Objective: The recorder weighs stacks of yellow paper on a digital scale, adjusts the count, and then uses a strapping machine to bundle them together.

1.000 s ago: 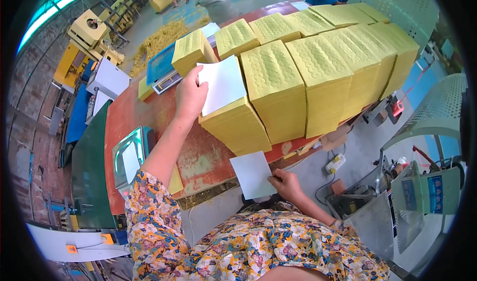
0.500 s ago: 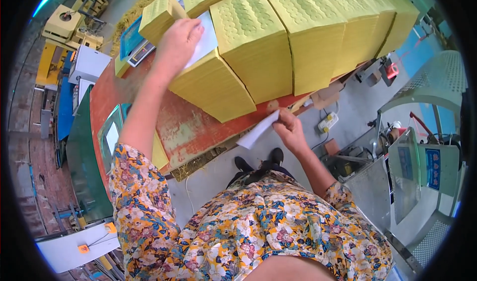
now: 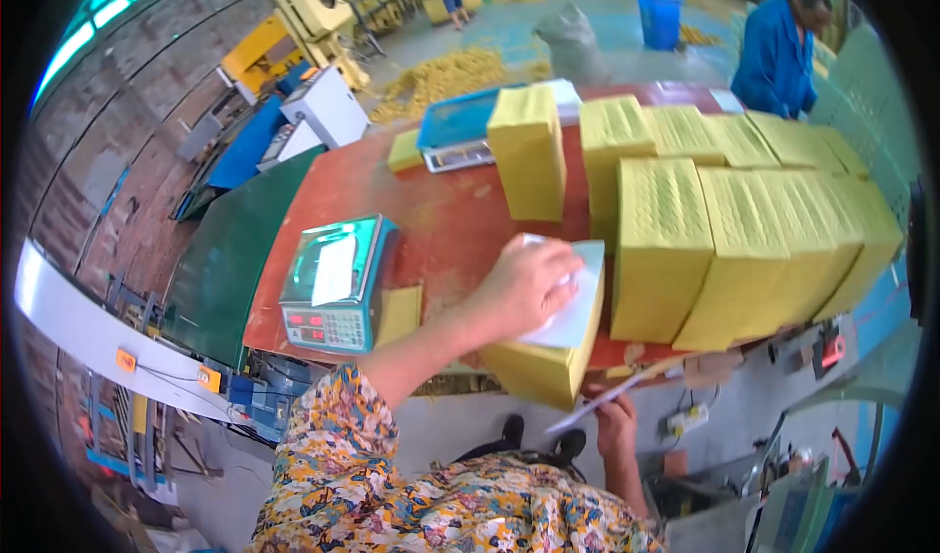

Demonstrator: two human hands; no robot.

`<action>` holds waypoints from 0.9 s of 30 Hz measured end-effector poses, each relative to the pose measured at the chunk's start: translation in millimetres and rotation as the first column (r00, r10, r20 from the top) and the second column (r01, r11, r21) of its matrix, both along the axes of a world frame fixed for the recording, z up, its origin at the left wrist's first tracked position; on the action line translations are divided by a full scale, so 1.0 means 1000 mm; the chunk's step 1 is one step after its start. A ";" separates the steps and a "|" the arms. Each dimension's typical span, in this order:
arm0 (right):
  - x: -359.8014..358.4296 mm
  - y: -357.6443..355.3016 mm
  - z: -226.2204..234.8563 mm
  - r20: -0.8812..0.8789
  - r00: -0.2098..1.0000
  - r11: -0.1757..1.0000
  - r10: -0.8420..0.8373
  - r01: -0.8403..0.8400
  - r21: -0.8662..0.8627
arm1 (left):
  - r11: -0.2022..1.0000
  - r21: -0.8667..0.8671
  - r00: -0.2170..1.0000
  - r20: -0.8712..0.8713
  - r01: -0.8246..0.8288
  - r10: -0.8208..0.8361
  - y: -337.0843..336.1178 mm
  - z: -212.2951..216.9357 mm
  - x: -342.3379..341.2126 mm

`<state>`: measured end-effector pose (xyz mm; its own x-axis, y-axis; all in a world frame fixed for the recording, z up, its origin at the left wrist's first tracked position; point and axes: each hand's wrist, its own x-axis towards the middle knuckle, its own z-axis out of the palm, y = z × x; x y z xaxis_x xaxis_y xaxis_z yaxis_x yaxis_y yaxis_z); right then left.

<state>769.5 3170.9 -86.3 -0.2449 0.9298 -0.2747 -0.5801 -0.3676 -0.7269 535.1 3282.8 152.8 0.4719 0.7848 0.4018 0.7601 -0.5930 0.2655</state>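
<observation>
A white sheet (image 3: 580, 303) lies on top of a yellow paper stack (image 3: 534, 369) at the table's front edge. My left hand (image 3: 540, 284) is on that sheet with its fingers curled together, and a bit of white shows between them. Low in front of the table, beside the stack's near corner, my right hand (image 3: 617, 424) is closed on a thin white paper (image 3: 587, 412), seen nearly edge-on. My right thumb and fingertips are partly hidden by it. More yellow paper stacks (image 3: 658, 250) with wavy patterned tops stand close on the right.
A digital scale (image 3: 338, 284) stands left on the red table (image 3: 441, 225). Behind it are a blue tray (image 3: 458, 120) and a lone yellow stack (image 3: 527, 157). A person in blue (image 3: 774, 59) stands at the far right. A power strip (image 3: 687, 419) lies on the floor.
The view has swung up and left, bringing the scale and the far room into sight. My left hand is still on the sheet-topped stack; my right hand still holds the white paper.
</observation>
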 end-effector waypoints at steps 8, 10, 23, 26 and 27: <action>-0.058 0.003 0.015 -0.433 0.900 0.983 -0.052 -0.030 -0.180 | 0.982 0.084 0.984 0.054 -0.172 0.168 -0.028 -0.007 -0.023; -0.049 -0.005 0.017 -0.378 0.920 0.992 -0.099 0.060 -0.113 | 0.993 -0.009 0.991 0.072 -0.115 0.115 -0.024 -0.007 -0.027; 0.113 -0.270 0.108 0.056 0.729 0.718 -0.682 0.682 -0.135 | 0.267 -0.387 0.331 0.915 0.883 0.231 -0.130 -0.102 0.118; 0.162 -0.359 0.108 0.123 0.579 0.566 -0.806 0.815 -0.128 | 0.327 -0.432 0.417 0.901 0.841 0.119 -0.179 -0.159 0.196; 0.179 -0.382 0.114 0.095 0.552 0.540 -0.828 0.832 -0.127 | 0.463 -0.440 0.546 0.829 0.769 -0.120 -0.182 -0.221 0.214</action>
<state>948.2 2788.5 27.6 0.6233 0.6640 -0.4130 -0.6655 0.1731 -0.7260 749.4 3101.2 -68.3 0.7288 0.6595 0.1843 -0.1287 -0.1324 0.9828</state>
